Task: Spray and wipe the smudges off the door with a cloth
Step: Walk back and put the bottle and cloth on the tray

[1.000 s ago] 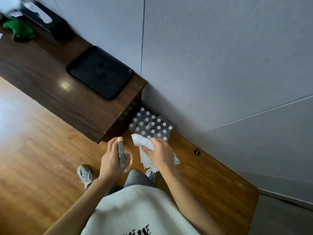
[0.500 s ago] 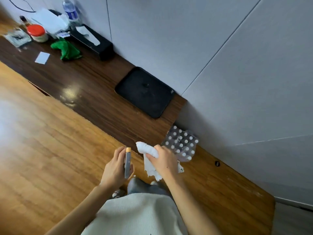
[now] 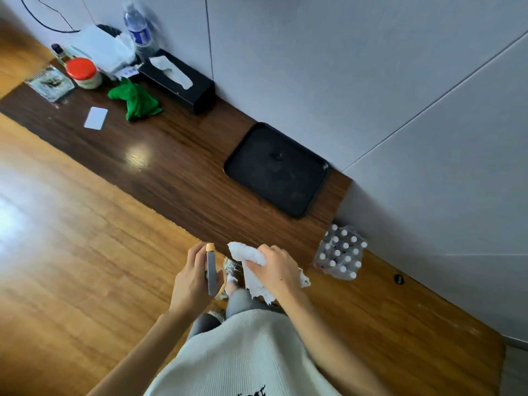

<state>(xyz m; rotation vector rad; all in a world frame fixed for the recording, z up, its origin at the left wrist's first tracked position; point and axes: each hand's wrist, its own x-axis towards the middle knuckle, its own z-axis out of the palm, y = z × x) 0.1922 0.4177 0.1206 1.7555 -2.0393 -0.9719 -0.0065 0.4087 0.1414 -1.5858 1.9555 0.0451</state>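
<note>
My left hand (image 3: 192, 281) grips a slim grey spray bottle (image 3: 211, 271) with an orange cap, held upright at waist height. My right hand (image 3: 278, 268) is closed on a crumpled white cloth (image 3: 250, 257), its loose end hanging below my fingers. Both hands sit close together just in front of the dark wooden bench. The pale grey panelled wall (image 3: 371, 81) fills the upper right; I cannot tell which panel is the door.
A long dark wooden bench (image 3: 171, 172) runs along the wall, carrying a black tray (image 3: 275, 170), a black tissue box (image 3: 178, 80), a green cloth (image 3: 135, 100), a white card (image 3: 96, 118), a red-lidded jar (image 3: 83, 72) and a water bottle (image 3: 140, 34). A shrink-wrapped pack of bottles (image 3: 341, 255) stands on the wood floor.
The view has swung left, bringing more of the bench and its clutter into sight. My hands keep the same grip and stay close together.
</note>
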